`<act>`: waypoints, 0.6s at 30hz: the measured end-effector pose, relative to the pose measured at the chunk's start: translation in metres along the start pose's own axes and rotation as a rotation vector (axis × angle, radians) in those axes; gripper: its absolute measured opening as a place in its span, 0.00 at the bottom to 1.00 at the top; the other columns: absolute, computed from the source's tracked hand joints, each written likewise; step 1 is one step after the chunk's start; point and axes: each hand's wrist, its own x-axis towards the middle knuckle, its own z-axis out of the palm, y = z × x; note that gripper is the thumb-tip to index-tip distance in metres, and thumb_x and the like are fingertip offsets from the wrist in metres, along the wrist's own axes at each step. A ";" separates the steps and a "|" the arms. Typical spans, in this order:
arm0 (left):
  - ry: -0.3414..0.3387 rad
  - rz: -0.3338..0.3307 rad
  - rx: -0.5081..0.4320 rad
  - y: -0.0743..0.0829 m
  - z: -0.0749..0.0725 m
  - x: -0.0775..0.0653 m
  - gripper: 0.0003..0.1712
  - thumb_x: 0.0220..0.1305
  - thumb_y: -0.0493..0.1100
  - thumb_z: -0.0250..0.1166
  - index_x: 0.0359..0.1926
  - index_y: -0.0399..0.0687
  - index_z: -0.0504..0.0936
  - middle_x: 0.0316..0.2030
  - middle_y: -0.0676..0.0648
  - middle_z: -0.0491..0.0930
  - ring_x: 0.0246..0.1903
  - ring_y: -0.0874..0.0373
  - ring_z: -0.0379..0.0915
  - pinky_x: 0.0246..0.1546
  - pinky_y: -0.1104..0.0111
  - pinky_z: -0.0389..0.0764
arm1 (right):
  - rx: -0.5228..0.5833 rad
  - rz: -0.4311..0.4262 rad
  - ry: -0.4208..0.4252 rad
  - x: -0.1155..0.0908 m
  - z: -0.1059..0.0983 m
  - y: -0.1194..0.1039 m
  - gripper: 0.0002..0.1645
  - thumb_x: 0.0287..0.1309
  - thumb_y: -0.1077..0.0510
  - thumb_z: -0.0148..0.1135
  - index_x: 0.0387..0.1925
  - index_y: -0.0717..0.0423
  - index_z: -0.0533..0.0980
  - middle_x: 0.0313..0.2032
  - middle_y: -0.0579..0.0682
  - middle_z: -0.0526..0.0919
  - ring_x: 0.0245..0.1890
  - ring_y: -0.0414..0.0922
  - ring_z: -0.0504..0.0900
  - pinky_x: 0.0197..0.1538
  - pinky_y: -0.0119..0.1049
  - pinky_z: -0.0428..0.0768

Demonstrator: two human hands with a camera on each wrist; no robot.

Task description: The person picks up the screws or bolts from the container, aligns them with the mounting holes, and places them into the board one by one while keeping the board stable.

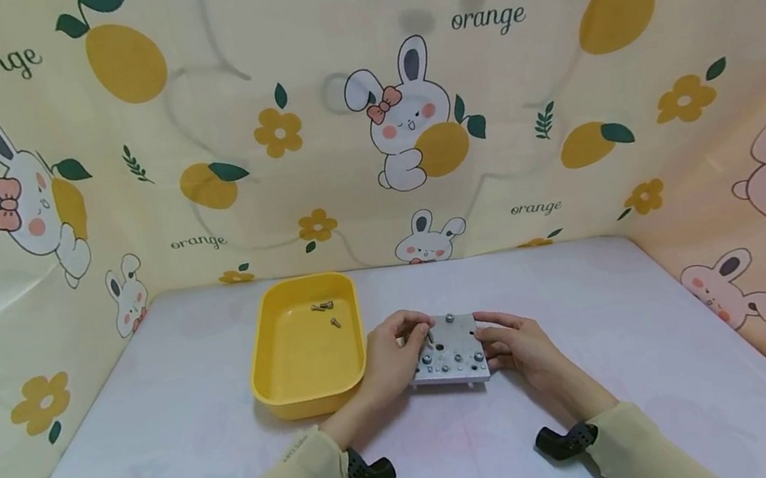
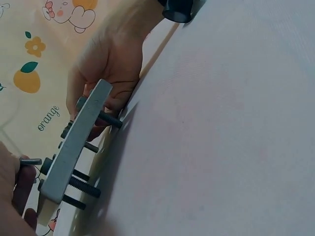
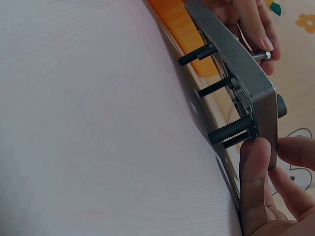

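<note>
A flat grey metal plate (image 1: 454,336) carries several bolts; their threaded shanks (image 3: 230,130) stick out underneath, over the table. My right hand (image 1: 529,348) grips the plate by its right edge, thumb below and fingers along the side. At the upper left of the plate, my left hand (image 1: 389,358) pinches a small screw (image 3: 262,56) between thumb and finger. In the left wrist view this screw (image 2: 30,161) points at the plate's top face, near a bolt head (image 2: 47,165).
A yellow tray (image 1: 269,364) stands just left of the plate, beside my left hand, with several loose screws (image 1: 322,307) inside. The white table (image 1: 203,438) ends at a printed cloth (image 1: 313,183) at the back and sides. Each wrist wears a black camera (image 1: 372,471).
</note>
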 end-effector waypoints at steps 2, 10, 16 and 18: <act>-0.001 0.009 0.005 -0.001 0.000 0.000 0.07 0.71 0.37 0.60 0.46 0.45 0.83 0.41 0.57 0.83 0.45 0.63 0.77 0.50 0.66 0.77 | 0.000 0.001 -0.001 0.000 0.000 0.000 0.30 0.61 0.59 0.66 0.65 0.54 0.72 0.47 0.57 0.83 0.31 0.47 0.82 0.32 0.33 0.82; -0.064 0.067 0.040 0.003 0.001 -0.007 0.07 0.71 0.39 0.61 0.46 0.47 0.84 0.40 0.60 0.83 0.42 0.63 0.76 0.46 0.66 0.78 | -0.007 -0.005 0.000 -0.001 0.001 0.000 0.31 0.61 0.59 0.67 0.65 0.56 0.72 0.45 0.57 0.84 0.30 0.45 0.82 0.31 0.33 0.82; -0.147 0.091 -0.036 0.016 0.012 -0.005 0.07 0.70 0.39 0.62 0.45 0.47 0.85 0.41 0.58 0.83 0.46 0.64 0.78 0.49 0.67 0.78 | -0.013 -0.019 -0.006 -0.002 0.001 0.000 0.31 0.61 0.59 0.66 0.65 0.58 0.71 0.41 0.55 0.84 0.28 0.43 0.81 0.30 0.32 0.81; -0.176 0.090 -0.052 0.017 0.016 -0.004 0.07 0.69 0.38 0.63 0.45 0.46 0.85 0.41 0.57 0.84 0.46 0.64 0.78 0.50 0.69 0.78 | -0.007 -0.021 -0.023 -0.001 0.000 0.000 0.31 0.62 0.60 0.65 0.66 0.58 0.70 0.38 0.55 0.85 0.28 0.43 0.81 0.31 0.33 0.82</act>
